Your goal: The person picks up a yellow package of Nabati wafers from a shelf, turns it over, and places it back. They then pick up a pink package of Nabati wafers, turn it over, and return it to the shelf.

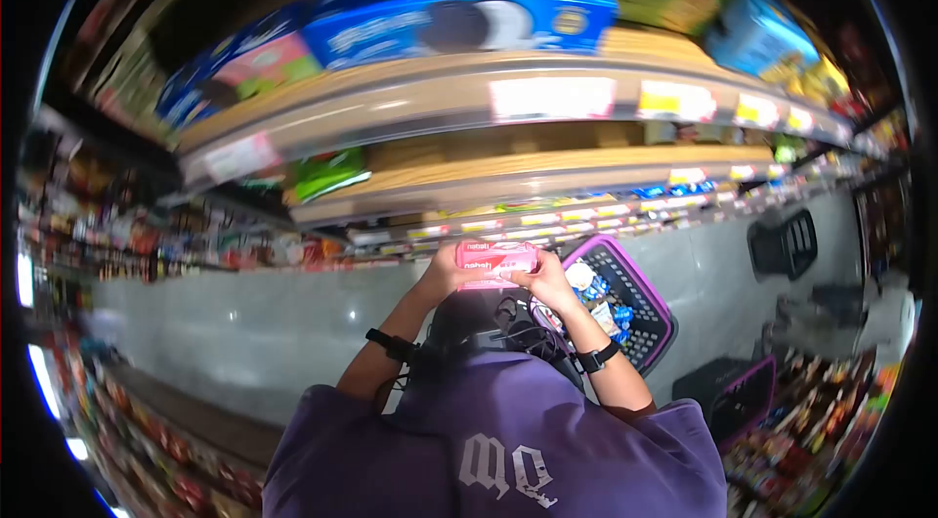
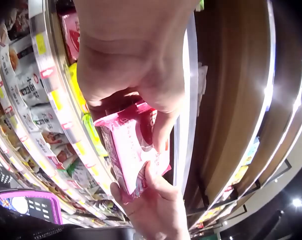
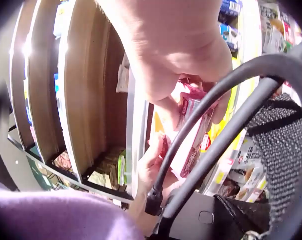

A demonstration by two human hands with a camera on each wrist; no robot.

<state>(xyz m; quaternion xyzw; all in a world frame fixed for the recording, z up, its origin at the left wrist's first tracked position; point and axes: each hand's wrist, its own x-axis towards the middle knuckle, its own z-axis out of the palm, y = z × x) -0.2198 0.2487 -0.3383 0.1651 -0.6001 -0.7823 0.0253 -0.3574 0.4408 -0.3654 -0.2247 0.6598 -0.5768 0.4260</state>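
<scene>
Two hands share one pink packet [image 1: 496, 259], held in the air in front of the shelf [image 1: 440, 98], clear of its edge and about level with the lower tiers. The packet's long axis runs side to side, parallel to the shelf edge. The left hand [image 1: 445, 269] grips one short end and the right hand [image 1: 547, 279] the other. Neither is nearer, since both are in contact.

In the left wrist view the left thumb and fingers curl round the near end, while the right hand's fingers [image 2: 158, 184] pinch the far end. The right wrist view shows the same two-ended hold from the opposite side.

A purple basket [image 1: 653, 318] with goods in it sits farther out from the shelf, on the right hand's side. Whether it hangs from that arm cannot be told.

Limits of view:
- The head view is smeared by motion, so the shelf stock reads only as coloured boxes.
- The packet's print is too blurred to read.
- The palms cover both packet ends.
- A black bar [image 3: 216, 125] crosses the packet in the right wrist view, and what it belongs to is unclear.
</scene>
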